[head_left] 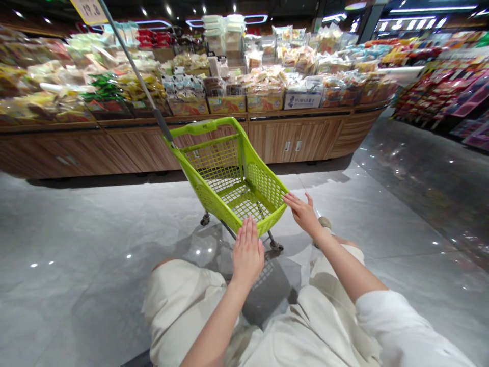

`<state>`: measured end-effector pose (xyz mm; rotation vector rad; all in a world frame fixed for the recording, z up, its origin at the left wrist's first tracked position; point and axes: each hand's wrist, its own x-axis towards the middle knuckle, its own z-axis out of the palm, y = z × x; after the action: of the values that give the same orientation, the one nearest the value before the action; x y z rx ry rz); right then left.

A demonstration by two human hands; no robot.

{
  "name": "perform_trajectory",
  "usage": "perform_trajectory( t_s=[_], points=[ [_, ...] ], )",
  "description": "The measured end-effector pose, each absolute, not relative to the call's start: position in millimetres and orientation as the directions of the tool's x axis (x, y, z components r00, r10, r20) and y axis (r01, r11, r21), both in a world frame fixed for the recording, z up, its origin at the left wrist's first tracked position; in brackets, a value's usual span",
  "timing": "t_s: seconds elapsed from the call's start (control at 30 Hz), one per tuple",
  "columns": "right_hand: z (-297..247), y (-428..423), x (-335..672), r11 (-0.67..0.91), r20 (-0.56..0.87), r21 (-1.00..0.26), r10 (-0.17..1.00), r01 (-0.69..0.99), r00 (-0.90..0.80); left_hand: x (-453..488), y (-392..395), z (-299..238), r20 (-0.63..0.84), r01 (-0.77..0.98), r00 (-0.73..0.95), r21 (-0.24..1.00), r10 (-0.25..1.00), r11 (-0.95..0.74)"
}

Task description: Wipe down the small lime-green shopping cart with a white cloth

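A bright green shopping cart (266,173) stands on the floor in front of me, its basket holding nothing and its handle towards the display counter. My left hand (248,252) is at the basket's near rim, palm down with fingers stretched out; whether the fingertips touch the rim I cannot tell. At the basket's near right corner is my right hand (302,211), its fingers straight and the thumb raised apart, the fingertips at the edge. Neither hand is wrapped around anything.
Behind the cart runs a wooden counter (305,137) heaped with packaged snacks. A grey pole with a yellow price sign (90,11) rises at the cart's left. Shelves of red packets (424,97) stand at the far right. Grey tiled floor (95,229) surrounds the cart.
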<state>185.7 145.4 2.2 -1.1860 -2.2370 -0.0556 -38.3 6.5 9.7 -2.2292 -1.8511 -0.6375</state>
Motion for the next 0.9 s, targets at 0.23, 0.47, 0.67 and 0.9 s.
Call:
perform_trajectory(
  t_s=[0.23,0.47,0.67,0.9],
  points=[
    [-3,86,108,0.548,0.568,-0.295,0.759,0.783,-0.318,-34,9,6,0.449,0.962,0.103,0.182,0.888,-0.204],
    [1,94,128,0.727,0.530,-0.236,0.653,0.645,-0.542,-38,7,9,0.428,0.968,0.093,0.173,0.899,-0.183],
    [-2,151,177,0.511,0.550,-0.301,0.783,0.805,-0.291,-37,9,9,0.433,0.959,0.128,0.174,0.892,-0.222],
    [-6,71,98,0.698,0.552,-0.291,0.682,0.655,-0.480,-37,9,6,0.440,0.956,0.116,0.195,0.891,-0.221]
  ],
)
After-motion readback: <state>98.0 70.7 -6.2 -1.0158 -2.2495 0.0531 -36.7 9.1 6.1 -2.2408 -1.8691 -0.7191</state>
